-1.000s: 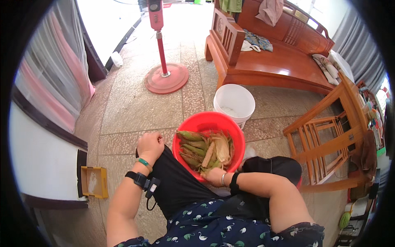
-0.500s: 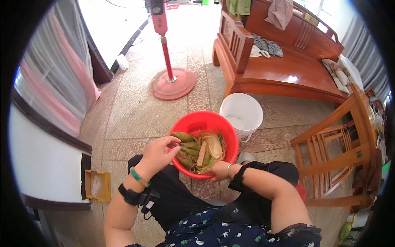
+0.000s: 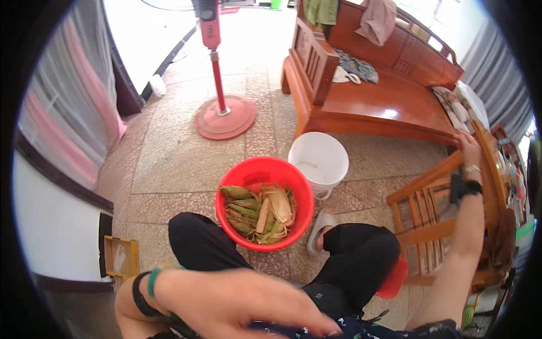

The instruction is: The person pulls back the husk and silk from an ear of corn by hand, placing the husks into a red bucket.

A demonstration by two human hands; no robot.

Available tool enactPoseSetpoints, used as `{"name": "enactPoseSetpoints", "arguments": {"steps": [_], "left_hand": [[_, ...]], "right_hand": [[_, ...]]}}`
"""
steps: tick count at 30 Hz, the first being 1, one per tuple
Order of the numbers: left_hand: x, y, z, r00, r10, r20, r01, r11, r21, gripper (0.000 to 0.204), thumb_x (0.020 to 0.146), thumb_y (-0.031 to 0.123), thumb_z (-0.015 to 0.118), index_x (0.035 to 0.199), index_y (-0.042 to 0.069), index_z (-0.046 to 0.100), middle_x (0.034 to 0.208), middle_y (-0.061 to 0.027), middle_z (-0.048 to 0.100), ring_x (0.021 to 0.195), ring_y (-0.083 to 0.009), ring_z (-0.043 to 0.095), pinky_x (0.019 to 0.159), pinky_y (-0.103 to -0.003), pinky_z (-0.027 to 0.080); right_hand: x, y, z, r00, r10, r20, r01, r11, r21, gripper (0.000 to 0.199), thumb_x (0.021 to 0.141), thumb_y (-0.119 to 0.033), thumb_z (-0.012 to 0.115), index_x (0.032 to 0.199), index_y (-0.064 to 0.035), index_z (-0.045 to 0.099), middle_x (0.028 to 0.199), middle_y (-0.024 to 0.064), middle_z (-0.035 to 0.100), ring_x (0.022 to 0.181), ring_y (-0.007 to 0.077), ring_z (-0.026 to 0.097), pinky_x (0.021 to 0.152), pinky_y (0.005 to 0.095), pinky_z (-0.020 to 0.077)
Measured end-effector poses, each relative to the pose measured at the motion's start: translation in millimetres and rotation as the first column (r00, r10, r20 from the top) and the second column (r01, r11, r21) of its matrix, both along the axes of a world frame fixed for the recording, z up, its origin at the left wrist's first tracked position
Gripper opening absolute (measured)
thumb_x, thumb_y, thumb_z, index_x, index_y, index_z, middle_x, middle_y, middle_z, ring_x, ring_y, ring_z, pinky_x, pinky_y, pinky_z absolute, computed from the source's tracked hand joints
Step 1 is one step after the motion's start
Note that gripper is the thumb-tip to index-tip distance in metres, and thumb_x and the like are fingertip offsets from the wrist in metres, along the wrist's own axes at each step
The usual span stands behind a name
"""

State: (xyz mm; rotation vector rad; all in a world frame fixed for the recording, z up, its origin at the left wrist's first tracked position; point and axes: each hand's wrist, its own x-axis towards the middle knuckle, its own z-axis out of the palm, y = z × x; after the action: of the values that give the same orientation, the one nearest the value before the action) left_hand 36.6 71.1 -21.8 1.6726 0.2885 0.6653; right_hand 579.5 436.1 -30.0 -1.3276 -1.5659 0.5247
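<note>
A red basin stands on the floor in front of my knees. Inside lie several ears of corn in green husks, a pale narrow cob and a pale peeled husk. My left hand is close to the camera, in front of my torso, slightly blurred. Its fingers stretch to the right, and nothing shows in it. Far out to the right, my right hand grips the top of a wooden chair; its fingertips are small in view.
A white bucket stands just behind the basin on the right. Beyond are a pink fan's round base and a wooden bench with cloths on it. A yellow box sits by the left wall. Something red shows beside my right knee.
Both hands have left the basin. My left hand has come back toward my body, and my right hand has reached out to the chair. The corn stays in the basin.
</note>
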Motion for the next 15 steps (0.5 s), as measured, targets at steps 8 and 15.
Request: {"name": "enactPoseSetpoints", "arguments": {"steps": [8,15], "left_hand": [[34,-17,6,0.818,-0.133,0.560,0.230,0.967,-0.107,0.031,0.079,-0.001,0.053,0.110,-0.005,0.053,0.104,-0.0178,0.054,0.091,-0.0302,0.054,0.076,-0.032,0.044],[10,-35,2,0.849,0.017,0.529,0.057,0.991,-0.123,0.019,0.079,0.000,0.054,0.097,-0.005,0.058,0.100,-0.0181,0.056,0.086,-0.0293,0.057,0.073,-0.032,0.046]], "right_hand": [[-90,-121,59,0.929,0.193,-0.317,-0.215,0.976,-0.035,0.026,0.089,-0.017,0.049,0.110,-0.0028,0.054,0.084,-0.0001,0.059,0.073,0.0071,0.055,0.065,0.0181,0.0449],[-273,-244,2,0.831,0.538,-0.141,-0.556,0.804,-0.212,0.017,0.087,-0.009,0.048,0.099,-0.0003,0.057,0.075,0.0035,0.059,0.068,0.0092,0.055,0.065,0.0221,0.0455]]}}
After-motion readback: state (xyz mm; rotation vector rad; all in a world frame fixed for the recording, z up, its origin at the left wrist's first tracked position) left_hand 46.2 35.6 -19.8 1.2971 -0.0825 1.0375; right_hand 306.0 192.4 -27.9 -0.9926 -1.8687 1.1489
